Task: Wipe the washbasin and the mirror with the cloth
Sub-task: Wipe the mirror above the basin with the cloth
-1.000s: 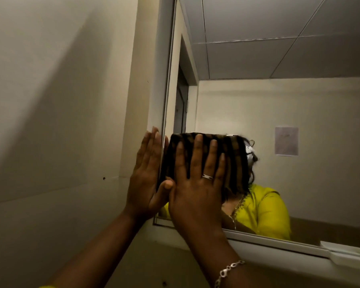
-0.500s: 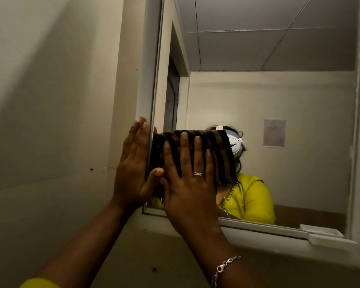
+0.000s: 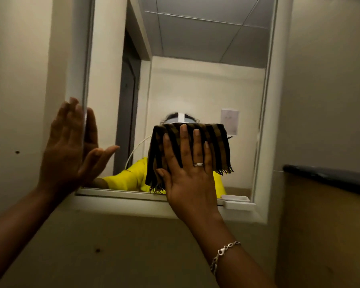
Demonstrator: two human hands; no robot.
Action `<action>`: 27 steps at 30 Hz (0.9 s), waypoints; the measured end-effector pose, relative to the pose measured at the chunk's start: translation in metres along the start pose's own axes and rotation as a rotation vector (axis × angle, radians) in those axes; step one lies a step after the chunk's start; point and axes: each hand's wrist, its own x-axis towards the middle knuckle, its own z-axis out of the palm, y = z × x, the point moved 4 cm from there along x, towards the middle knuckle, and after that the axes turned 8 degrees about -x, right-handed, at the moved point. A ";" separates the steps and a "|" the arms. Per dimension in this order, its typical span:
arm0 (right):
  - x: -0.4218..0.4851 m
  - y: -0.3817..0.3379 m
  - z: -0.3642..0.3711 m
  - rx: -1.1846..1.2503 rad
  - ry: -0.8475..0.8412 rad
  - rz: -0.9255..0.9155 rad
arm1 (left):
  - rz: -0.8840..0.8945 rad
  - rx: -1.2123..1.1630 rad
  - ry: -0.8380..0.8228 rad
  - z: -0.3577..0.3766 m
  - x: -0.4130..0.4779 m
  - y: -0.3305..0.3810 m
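Note:
A white-framed mirror (image 3: 195, 80) hangs on the wall in front of me. My right hand (image 3: 188, 175) lies flat, fingers spread, pressing a folded brown-and-black striped cloth (image 3: 214, 146) with fringed ends against the lower middle of the glass. My left hand (image 3: 67, 148) rests open and flat on the mirror's left frame edge, thumb out over the glass, holding nothing. The washbasin is out of view.
A small white soap tray (image 3: 236, 199) sits on the mirror's lower ledge at the right. A dark-topped partition edge (image 3: 328, 177) juts out at right. Beige walls (image 3: 15, 80) surround the mirror. The glass reflects a person in a yellow top.
My right hand has slid the cloth to the right, from the mirror's lower left corner to its lower middle. My left hand stays on the left frame. The view has shifted right.

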 end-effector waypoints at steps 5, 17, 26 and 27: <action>-0.010 0.032 -0.003 -0.049 -0.011 0.039 | 0.072 0.063 -0.099 0.201 -0.077 -0.241; -0.030 0.085 -0.007 -0.116 -0.020 0.157 | -0.069 -0.020 -0.133 0.012 -0.027 -0.014; -0.054 0.083 -0.005 -0.144 -0.047 0.182 | 0.004 -0.123 -0.020 0.000 -0.030 0.001; -0.055 0.081 -0.005 -0.145 -0.051 0.193 | -0.001 -0.136 -0.017 0.000 -0.029 0.002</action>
